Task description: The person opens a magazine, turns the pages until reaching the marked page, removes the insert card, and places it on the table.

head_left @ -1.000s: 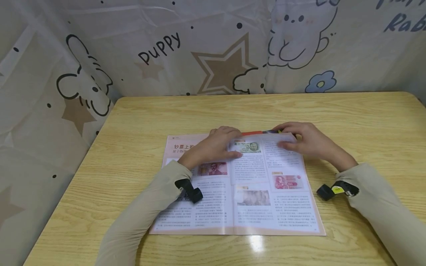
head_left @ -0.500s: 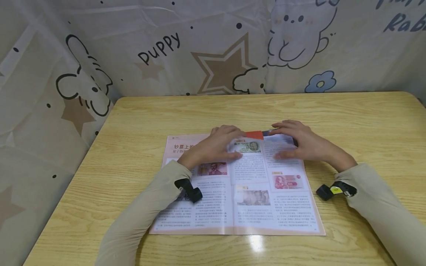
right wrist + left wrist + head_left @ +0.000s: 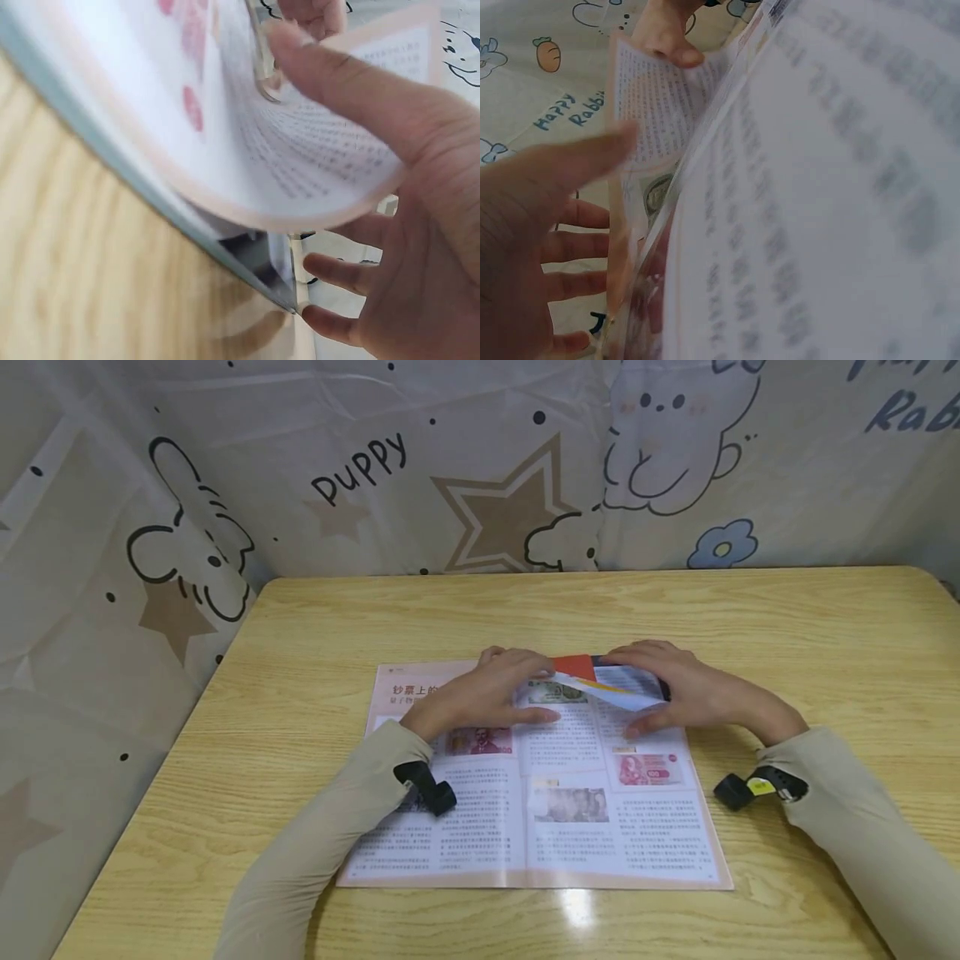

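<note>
An open magazine [image 3: 570, 843] with pictures of banknotes lies on the table. My left hand [image 3: 498, 689] rests across its upper middle, fingers at the top edge and thumb apart over the page. In the left wrist view, that thumb [image 3: 577, 161] extends in front of the pages. At the upper right corner is my right hand [image 3: 675, 685], its thumb spread from its fingers. The page's top corner [image 3: 611, 692] bends forward between the hands, showing its underside. In the right wrist view, the curved page [image 3: 300, 165] passes behind the right thumb [image 3: 352, 90] and hides part of the index finger.
A wooden table [image 3: 337, 618] lies under the magazine. Behind it hangs a cartoon-printed cloth [image 3: 375, 527]. A red patch [image 3: 573, 667] shows at the magazine's top edge. Both wrists wear black straps with small camera blocks [image 3: 442, 799].
The upper right page corner has bent forward and down, uncovering more of the red and dark top edge. My right fingers have shifted left along that edge; my left hand has barely moved.
</note>
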Demonstrator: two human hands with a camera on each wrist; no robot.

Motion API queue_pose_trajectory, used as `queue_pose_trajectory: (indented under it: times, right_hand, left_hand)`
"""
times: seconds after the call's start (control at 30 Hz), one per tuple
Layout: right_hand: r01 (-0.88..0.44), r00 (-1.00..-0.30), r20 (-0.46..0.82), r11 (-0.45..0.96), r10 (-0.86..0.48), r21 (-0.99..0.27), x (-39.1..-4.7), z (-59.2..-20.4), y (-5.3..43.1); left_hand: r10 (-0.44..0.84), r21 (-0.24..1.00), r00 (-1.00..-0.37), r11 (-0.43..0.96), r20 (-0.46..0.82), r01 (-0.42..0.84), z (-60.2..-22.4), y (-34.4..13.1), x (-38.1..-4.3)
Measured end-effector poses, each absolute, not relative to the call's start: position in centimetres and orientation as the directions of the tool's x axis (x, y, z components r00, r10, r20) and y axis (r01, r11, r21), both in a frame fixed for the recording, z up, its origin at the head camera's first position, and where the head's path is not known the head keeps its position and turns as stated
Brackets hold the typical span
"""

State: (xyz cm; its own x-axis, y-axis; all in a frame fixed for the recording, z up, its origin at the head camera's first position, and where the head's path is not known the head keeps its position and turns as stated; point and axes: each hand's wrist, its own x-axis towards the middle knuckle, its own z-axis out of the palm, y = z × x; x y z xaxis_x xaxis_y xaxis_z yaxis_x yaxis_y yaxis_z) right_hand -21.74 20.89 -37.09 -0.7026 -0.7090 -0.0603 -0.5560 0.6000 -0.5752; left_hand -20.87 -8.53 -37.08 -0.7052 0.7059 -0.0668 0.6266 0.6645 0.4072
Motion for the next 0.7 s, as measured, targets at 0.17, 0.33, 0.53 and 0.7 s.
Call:
queue_pose_trajectory:
  times: [0.17,0.33,0.53,0.7]
  right_hand:
    - [-0.528,-0.635,-0.036,0.468,-0.772,-0.709,-21.8,-36.7,21.5]
    - [-0.477,-0.596,-0.014,0.368,-0.803,-0.798,-22.0,-36.4,22.2]
    - [-0.457,-0.682,-0.019,0.446,-0.732,-0.769,-22.1,-36.4,22.2]
    - [-0.441,-0.734,-0.048,0.529,-0.677,-0.725,-22.2,-36.5,22.0]
  left_hand:
    - [0.716,0.469,-0.697,0.629,-0.039,0.62,-37.1,-8.8,-21.0]
    - [0.71,0.507,-0.704,0.607,0.0,0.612,-37.4,-9.1,-21.1]
    - [0.68,0.511,-0.733,0.631,-0.001,0.584,-37.2,-8.8,-20.9]
    - [0.673,0.529,-0.74,0.624,0.012,0.575,-36.9,-8.8,-20.9]
